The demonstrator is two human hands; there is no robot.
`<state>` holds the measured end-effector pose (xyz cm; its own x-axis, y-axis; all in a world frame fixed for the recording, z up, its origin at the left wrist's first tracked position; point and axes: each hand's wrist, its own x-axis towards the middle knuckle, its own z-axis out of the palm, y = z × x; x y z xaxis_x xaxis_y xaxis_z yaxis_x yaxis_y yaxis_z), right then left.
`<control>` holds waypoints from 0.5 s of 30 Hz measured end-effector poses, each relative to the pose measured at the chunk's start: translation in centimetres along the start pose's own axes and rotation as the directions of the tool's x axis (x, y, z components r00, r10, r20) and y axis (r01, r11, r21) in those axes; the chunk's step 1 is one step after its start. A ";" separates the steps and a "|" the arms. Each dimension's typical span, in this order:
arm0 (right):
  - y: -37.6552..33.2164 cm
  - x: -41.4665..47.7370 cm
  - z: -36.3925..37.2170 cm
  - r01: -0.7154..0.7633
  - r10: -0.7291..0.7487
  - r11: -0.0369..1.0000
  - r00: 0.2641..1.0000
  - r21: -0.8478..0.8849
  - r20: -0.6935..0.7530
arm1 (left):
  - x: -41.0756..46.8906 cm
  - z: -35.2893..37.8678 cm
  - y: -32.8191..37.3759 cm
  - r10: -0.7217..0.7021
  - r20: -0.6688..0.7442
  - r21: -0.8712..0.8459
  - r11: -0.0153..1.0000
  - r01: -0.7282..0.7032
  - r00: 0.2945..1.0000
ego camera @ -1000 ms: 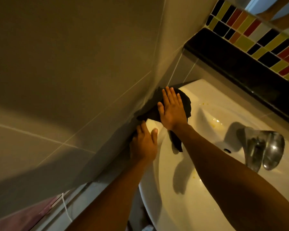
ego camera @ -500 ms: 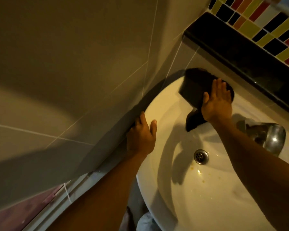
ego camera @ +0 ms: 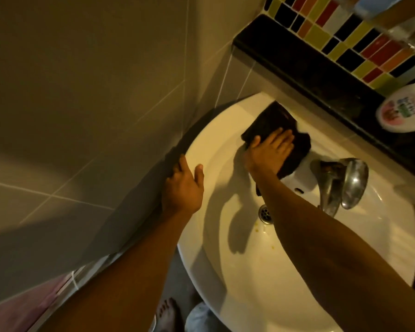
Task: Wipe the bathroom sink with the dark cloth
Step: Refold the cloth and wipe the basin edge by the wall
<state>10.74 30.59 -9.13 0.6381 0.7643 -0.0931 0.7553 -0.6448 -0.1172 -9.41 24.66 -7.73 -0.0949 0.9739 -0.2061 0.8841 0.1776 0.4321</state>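
— Cloth first: where do we have it?

— Our right hand (ego camera: 270,152) lies flat on the dark cloth (ego camera: 273,125), fingers straight and close together, pressing it onto the back rim of the sink (ego camera: 225,130). From the drain (ego camera: 265,213) that is about twelve o'clock. One tail of the cloth hangs down over the inner wall of the basin, beside our wrist.

— And the tap?

— The chrome tap (ego camera: 340,185) stands at about two o'clock from the drain, just beside the cloth's right edge (touching or not, we cannot tell).

— Our other hand?

— Our left hand (ego camera: 183,185) rests on the sink's rim at about nine o'clock, where it meets the tiled wall (ego camera: 82,92). The fingers are loosely spread, thumb out, and grip nothing.

— Anything in the basin?

— Small yellowish specks (ego camera: 258,228) lie near the drain, around six o'clock.
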 end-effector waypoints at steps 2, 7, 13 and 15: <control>1.0 -1.1 0.5 0.215 -0.214 0.975 0.976 -0.057 0.029 | 0.0 0.0 -0.3 -0.006 0.009 -0.015 1.000 0.006 1.000; 5.7 -0.3 -0.9 0.293 -0.278 0.946 0.954 -0.139 0.116 | -0.1 0.4 -0.9 0.002 -0.013 -0.091 0.996 -0.003 1.000; 5.6 -1.3 -1.7 -0.049 0.047 0.999 0.984 0.008 0.171 | -0.2 0.7 -1.2 0.026 -0.053 -0.083 0.996 -0.030 0.998; 5.0 -0.9 -1.7 -0.072 0.064 0.996 0.987 0.048 0.151 | -0.1 0.7 -0.9 0.027 -0.056 -0.094 0.995 -0.032 0.998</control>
<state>14.25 26.69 -8.00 0.6553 0.7135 -0.2482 0.6993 -0.6972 -0.1579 -9.84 24.30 -8.72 -0.0964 0.9847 -0.1449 0.8398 0.1586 0.5192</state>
